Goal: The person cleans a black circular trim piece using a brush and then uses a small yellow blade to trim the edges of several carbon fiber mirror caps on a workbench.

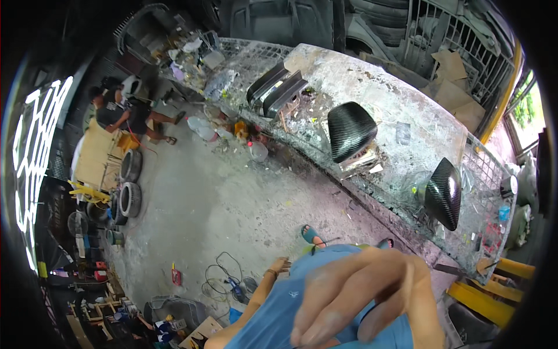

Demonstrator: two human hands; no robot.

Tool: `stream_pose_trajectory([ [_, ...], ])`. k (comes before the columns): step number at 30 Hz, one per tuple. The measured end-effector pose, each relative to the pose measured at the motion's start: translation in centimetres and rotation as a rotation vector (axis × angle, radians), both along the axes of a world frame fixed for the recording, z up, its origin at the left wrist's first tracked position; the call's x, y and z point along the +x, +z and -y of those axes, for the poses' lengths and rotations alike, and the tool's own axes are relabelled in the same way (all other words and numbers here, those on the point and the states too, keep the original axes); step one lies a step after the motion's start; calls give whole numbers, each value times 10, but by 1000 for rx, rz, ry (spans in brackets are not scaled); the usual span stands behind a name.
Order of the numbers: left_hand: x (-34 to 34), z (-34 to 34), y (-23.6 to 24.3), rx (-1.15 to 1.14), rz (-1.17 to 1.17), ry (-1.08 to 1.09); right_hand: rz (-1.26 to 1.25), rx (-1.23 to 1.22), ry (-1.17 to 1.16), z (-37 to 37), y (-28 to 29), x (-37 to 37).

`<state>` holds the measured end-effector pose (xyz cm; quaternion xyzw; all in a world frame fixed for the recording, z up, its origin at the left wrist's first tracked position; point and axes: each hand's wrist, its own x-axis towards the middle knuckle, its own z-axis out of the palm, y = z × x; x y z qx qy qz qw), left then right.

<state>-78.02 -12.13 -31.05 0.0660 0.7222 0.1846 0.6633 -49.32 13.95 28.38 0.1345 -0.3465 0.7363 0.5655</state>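
Two black weave-patterned shells point(351, 132), two long dark trim pieces point(285, 94) on worktop point(407, 87). Left hand point(280, 266) hangs empty, fingers extended. Right hand point(366, 288) up close, fingers curled; can't tell if it grips anything.

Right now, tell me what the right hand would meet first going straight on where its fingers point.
The right hand would probably meet the wearer's blue clothing first; the gap in depth is unclear.
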Motion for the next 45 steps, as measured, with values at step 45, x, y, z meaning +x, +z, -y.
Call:
stream_pose_trajectory([
  [45,-308,-440,24,-4,-3,-654,1103,-1914,-384,316,-620,-78],
])
